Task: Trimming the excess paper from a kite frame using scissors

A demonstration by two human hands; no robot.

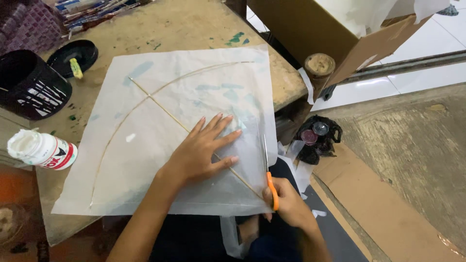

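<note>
hands: we count two, the left hand and the right hand
scissors: we see one pair of scissors, orange-handled
paper sheets: we count one white sheet on the desk
sticks: we make out two under the sheet, one straight stick and one bowed stick
glue bottles: we see one white bottle
black cups: we count one black cup
cardboard boxes: we see one cardboard box

head camera, looking steeply down, close over worktable
</note>
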